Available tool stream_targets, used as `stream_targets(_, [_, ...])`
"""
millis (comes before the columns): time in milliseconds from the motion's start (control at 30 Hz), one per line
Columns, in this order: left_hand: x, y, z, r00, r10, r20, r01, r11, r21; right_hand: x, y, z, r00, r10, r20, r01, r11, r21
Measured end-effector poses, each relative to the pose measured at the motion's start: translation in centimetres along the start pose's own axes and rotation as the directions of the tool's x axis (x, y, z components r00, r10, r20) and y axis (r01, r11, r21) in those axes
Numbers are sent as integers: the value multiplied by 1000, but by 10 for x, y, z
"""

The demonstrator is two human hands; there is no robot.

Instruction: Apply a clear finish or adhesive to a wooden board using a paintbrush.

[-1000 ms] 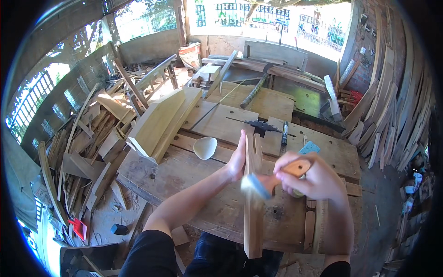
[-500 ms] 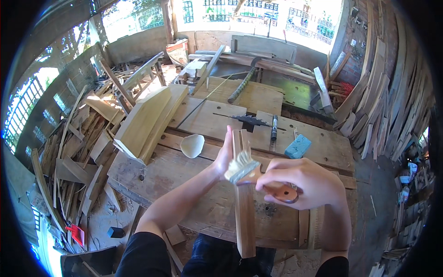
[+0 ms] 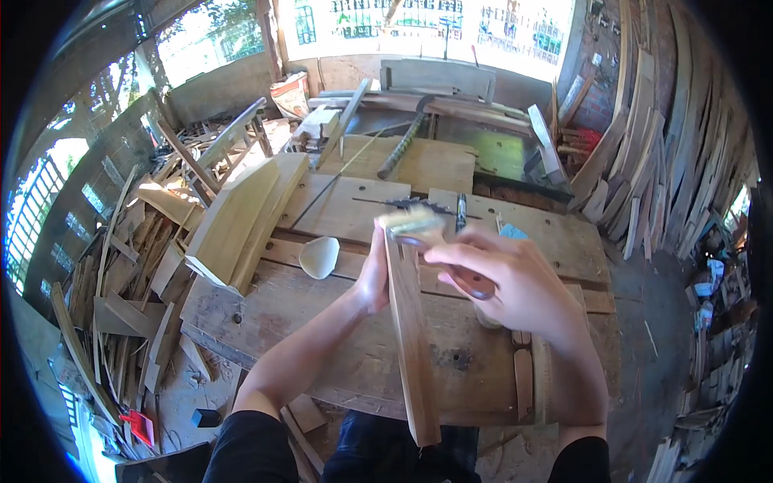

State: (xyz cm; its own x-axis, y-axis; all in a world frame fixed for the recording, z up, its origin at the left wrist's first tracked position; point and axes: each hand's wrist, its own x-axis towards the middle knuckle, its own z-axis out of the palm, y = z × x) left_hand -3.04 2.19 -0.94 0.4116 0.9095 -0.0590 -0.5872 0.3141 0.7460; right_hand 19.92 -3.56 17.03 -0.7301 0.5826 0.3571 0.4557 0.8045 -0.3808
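Note:
My left hand (image 3: 374,278) grips a long, narrow wooden piece (image 3: 415,358) by its far end, the piece pointing away from me over the worn workbench (image 3: 306,322). My right hand (image 3: 503,278) holds a wide paintbrush by its wooden handle (image 3: 477,283), the blurred pale bristles (image 3: 411,217) at the piece's far end. A pale shallow dish (image 3: 318,258) lies left of my left hand. Behind the brush are a dark toothed saw blade (image 3: 386,205), a marker-like cylinder (image 3: 461,211) and a light blue block (image 3: 511,232), partly hidden by my right hand.
Curved pale boards (image 3: 241,217) lie at the bench's left. A dark rod (image 3: 403,141) rests on panels farther back. Offcuts (image 3: 137,266) heap at the left, tall planks (image 3: 660,161) lean along the right wall, and a red dustpan (image 3: 141,427) is on the floor.
The brush has moved up the wooden piece, away from me, to its far end, with my right hand following. The piece leans further left, and the whole view has shifted slightly.

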Motion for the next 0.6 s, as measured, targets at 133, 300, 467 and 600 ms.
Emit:
stream_targets(133, [1, 4, 20, 994, 43, -100, -51, 996, -72, -2, 9, 7, 995, -92, 48, 91, 995, 32])
stream_targets(300, [6, 4, -2, 992, -21, -125, 9, 995, -100, -6, 2, 3, 958, -163, 234, 110, 968, 225])
stream_targets(467, [5, 3, 4, 997, -14, -77, 14, 1000, 7, -8, -1, -5, 908, -126, 400, -78, 887, 456])
stream_targets(600, [4, 1, 5, 999, -9, -51, 6, 998, -61, -7, 12, 14, 936, -212, 283, 20, 831, 555])
